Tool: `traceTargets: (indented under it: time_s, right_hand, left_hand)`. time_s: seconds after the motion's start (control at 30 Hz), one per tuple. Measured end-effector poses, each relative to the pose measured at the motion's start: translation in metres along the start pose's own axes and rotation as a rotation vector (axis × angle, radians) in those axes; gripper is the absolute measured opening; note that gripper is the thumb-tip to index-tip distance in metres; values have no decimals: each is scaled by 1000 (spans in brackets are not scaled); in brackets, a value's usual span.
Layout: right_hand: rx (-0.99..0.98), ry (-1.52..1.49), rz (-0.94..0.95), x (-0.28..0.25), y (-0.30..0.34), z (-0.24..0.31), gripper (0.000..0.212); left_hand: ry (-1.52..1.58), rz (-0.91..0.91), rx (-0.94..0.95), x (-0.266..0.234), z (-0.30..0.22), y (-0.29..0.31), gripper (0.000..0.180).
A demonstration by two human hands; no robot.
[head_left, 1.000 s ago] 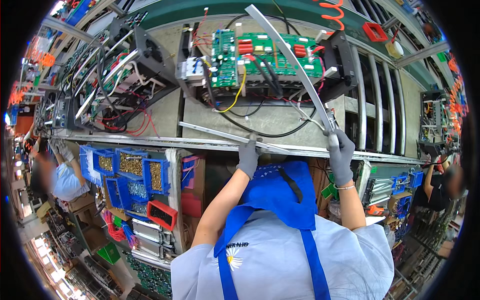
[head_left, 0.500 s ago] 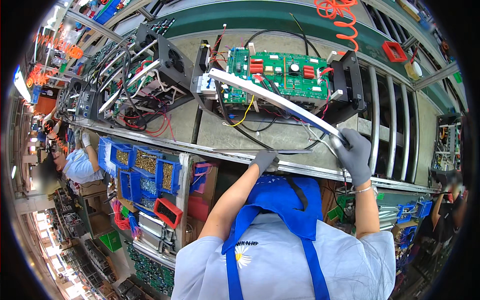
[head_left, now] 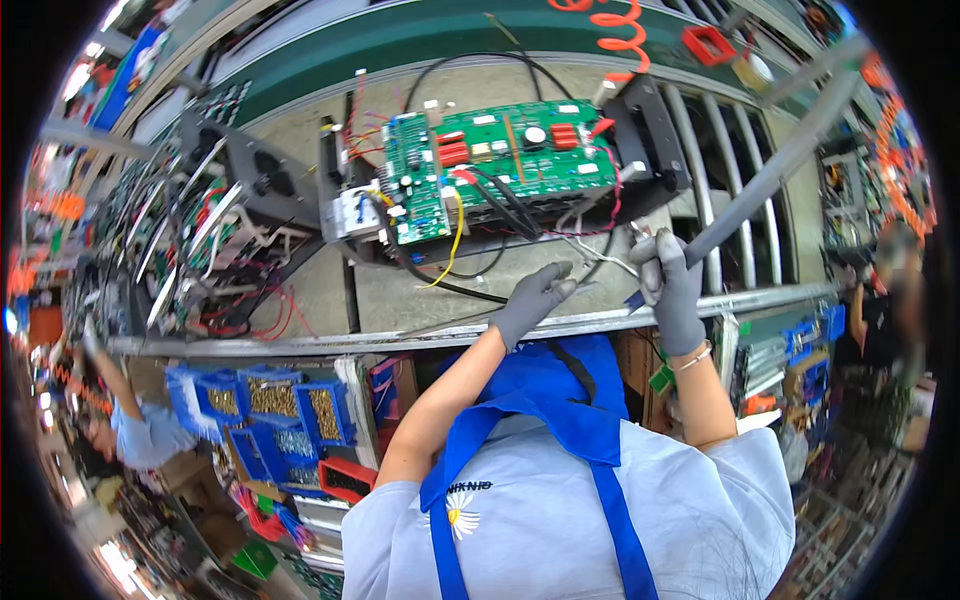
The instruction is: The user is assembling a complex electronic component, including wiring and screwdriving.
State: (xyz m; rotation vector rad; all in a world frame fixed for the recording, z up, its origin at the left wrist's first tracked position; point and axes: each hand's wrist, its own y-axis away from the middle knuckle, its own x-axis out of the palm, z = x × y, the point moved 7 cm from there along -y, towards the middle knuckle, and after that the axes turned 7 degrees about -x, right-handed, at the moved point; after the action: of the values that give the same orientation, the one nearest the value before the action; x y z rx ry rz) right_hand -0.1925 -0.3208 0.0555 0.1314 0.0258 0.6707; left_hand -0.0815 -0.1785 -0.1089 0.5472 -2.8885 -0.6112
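My right hand, in a grey glove, is closed round a long grey metal bar, blurred by motion, that slants up to the far right. Its fingertips are beside white wires; whether they touch them I cannot tell. My left hand, also gloved, hovers over the bench's near edge, fingers stretched toward the right and nothing clear in them. Beyond both hands sits an electronic unit with a green circuit board, red parts, black cables and a yellow wire. A black fan housing closes its right end.
A second unit with a fan and loose wires stands to the left. Metal rollers lie to the right. Blue bins of screws hang below the bench edge. An orange coiled hose dangles at the back. Co-workers are at both sides.
The bar in my right hand has swung from across the circuit board to the far right. My left hand has opened out and reached slightly inward over the bench. The view has shifted.
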Motion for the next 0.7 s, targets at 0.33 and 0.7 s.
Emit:
traceTargets:
  time_s: [0.33, 0.7]
  right_hand:
    - [-311, -56, -470, -36, 109, -3, 39]
    - [-232, 23, -483, -61, 119, 1, 45]
  left_hand:
    - [875, 257, -544, 92, 74, -94, 27]
    - [1511, 189, -524, 94, 41, -88, 18]
